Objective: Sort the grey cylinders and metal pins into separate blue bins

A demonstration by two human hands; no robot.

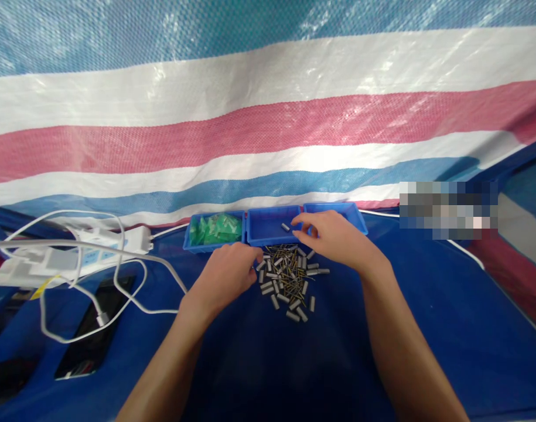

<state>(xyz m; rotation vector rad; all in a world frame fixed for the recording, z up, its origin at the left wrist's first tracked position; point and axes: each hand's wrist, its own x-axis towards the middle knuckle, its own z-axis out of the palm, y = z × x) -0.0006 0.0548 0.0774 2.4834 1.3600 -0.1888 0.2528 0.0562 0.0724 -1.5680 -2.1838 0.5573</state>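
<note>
A pile of short silver-grey cylinders (293, 316) mixed with thin brass-coloured screws or pins (289, 266) lies on the blue surface. My left hand (228, 272) is at the pile's left edge, its fingers curled closed; what they hold, if anything, is hidden. Over the border of the middle and right blue bins, my right hand (329, 234) has thumb and fingers apart with nothing between them. Just left of its fingertips, one small cylinder (286, 227) shows in the middle blue bin (263, 225). The right blue bin (355, 217) is partly covered by that hand.
A left blue bin (186, 240) holds green plastic packets (217, 227). Farther left are a white power strip (96, 249), looping white cables (136, 313) and a dark phone (94, 328). A striped tarp (250, 123) hangs behind the bins. A blurred patch hides something at right.
</note>
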